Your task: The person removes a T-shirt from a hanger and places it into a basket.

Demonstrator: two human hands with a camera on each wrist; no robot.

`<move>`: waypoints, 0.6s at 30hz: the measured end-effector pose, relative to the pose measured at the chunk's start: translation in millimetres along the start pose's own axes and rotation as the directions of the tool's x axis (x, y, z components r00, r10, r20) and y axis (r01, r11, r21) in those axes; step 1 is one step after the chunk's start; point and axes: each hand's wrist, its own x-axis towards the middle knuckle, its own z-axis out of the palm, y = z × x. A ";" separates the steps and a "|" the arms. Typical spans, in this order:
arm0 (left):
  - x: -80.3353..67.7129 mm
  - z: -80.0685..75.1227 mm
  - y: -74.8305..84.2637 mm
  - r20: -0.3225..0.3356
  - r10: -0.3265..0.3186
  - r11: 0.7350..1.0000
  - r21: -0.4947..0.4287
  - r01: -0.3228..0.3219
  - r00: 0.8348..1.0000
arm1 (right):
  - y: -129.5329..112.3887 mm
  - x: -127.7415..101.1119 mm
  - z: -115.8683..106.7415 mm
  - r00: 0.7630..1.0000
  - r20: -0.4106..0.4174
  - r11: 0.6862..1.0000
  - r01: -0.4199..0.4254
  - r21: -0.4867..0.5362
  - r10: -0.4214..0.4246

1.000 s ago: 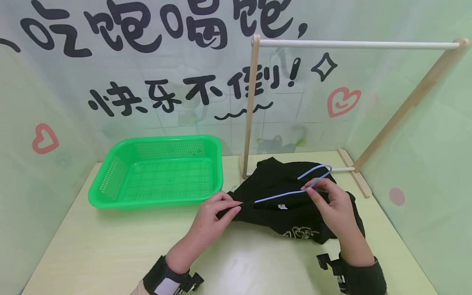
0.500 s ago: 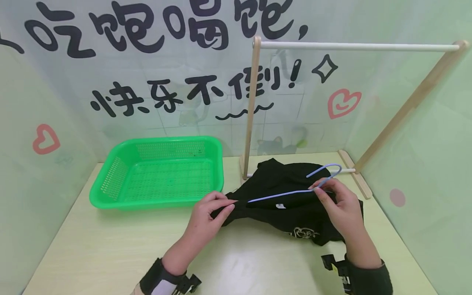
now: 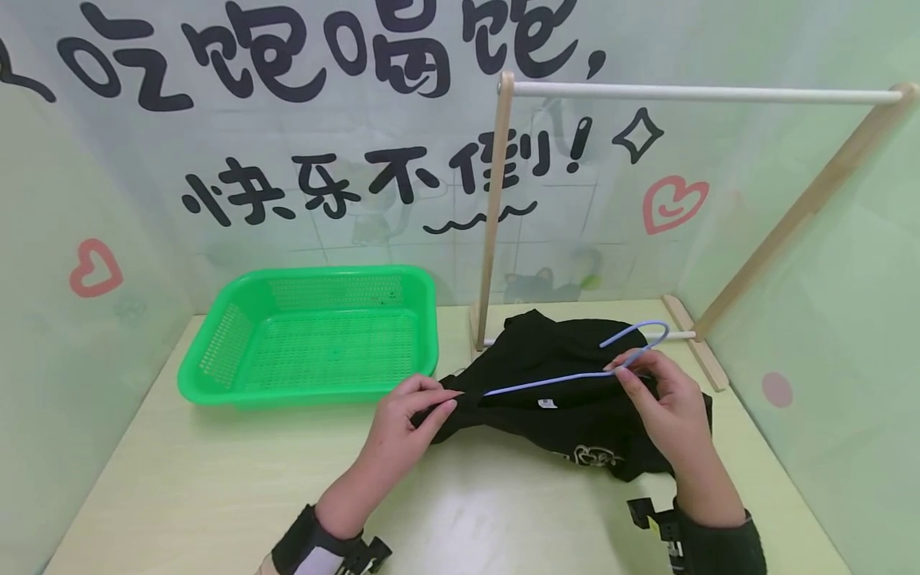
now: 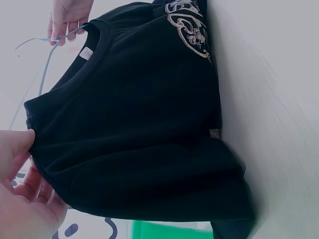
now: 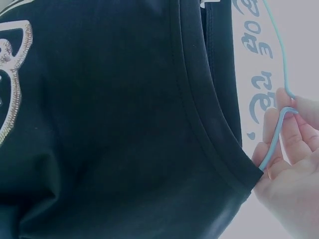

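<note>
While the wooden rack (image 3: 496, 216) stands at the back right of the table (image 3: 216, 479), with its white rail (image 3: 704, 93) high overhead, your work lies low between your two hands. Green basket (image 3: 316, 335) sits back left, well apart from the right hand, near the left.

Black shirt (image 3: 568, 399) lies rumpled on the table just in front of the rack's foot, collar facing up, printed front toward you. Blue wire hanger (image 3: 553, 378) runs long axis left to right across the collar, hook end rising at the right, far arm going under the cloth at the left shoulder.

Your left hand (image 3: 410, 419) pinches the shirt's shoulder edge where the hanger tip enters. Your right hand (image 3: 664, 407) pinches the hanger's wire at the base of the hook, fingers (image 5: 279, 134) closed round it, beside the collar edge.

Right hand is nearer the rail; the rail lies up and behind the hook.
</note>
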 end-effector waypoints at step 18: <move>7.3 -18.0 26.4 -0.047 -0.115 0.989 -0.098 0.110 0.992 | -0.1 -0.4 1.0 0.999 -0.042 0.997 0.005 0.073 -0.002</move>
